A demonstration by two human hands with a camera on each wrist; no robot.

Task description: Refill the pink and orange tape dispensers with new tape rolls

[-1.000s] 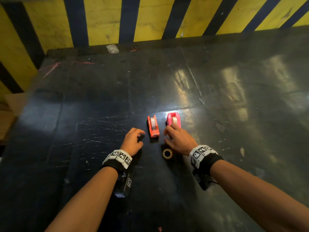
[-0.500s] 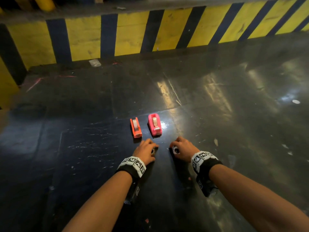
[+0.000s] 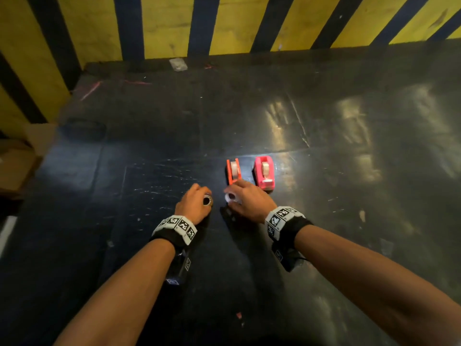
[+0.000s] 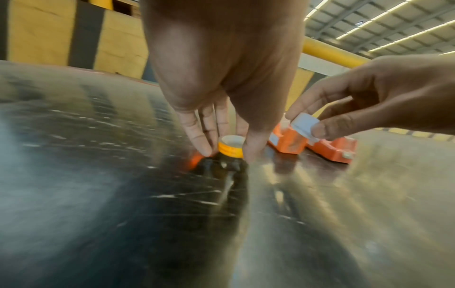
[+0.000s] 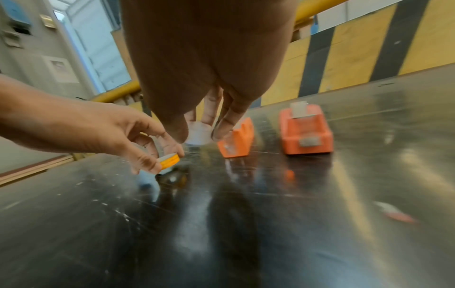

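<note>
On the dark table stand the orange tape dispenser (image 3: 233, 171) and, to its right, the pink tape dispenser (image 3: 265, 172), each with a pale roll in it. My left hand (image 3: 195, 203) pinches a small yellow-orange tape roll (image 4: 231, 146) just above the table, left of the dispensers. My right hand (image 3: 245, 199) pinches a white tape roll (image 4: 304, 126) in thumb and fingers, close in front of the orange dispenser (image 5: 236, 139). The pink dispenser (image 5: 306, 130) stands further right. Both rolls are seen at the fingertips: the yellow-orange roll (image 5: 169, 160), the white roll (image 5: 198, 134).
A yellow and black striped wall (image 3: 224, 23) bounds the table at the back and left. A scrap of paper (image 3: 178, 64) lies at the far edge. A small red scrap (image 3: 239, 315) lies near me. Cardboard (image 3: 15, 166) sits off the left edge.
Each hand has picked a tape roll up from the table. The right hand has moved forward with the white roll, up to the orange dispenser.
</note>
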